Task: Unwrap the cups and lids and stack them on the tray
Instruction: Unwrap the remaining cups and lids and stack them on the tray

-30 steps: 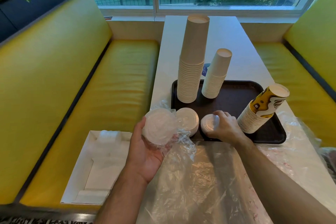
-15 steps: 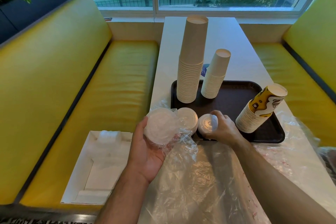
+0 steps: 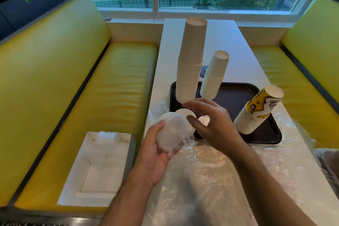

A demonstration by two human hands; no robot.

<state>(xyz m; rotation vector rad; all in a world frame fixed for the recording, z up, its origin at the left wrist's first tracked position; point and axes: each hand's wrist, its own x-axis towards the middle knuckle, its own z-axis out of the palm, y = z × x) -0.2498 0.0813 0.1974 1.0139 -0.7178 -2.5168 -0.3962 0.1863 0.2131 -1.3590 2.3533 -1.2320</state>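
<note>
— Fingers (image 3: 161, 126) of my left hand (image 3: 156, 154)?
— Gripping wrapped lids (image 3: 173, 132); right hand (image 3: 211, 123) spread, released.
— Tray (image 3: 236, 97)?
— On the bench (image 3: 220, 42), it carries three cup stacks (image 3: 190, 64), plus lids (image 3: 185, 113) under my right hand.

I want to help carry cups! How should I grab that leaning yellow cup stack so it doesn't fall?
Probably grip the yellow cup stack low, around its wide ribbed rims, coming from the right. It tilts right on the tray, so a hand under the lean should steady it.
</note>
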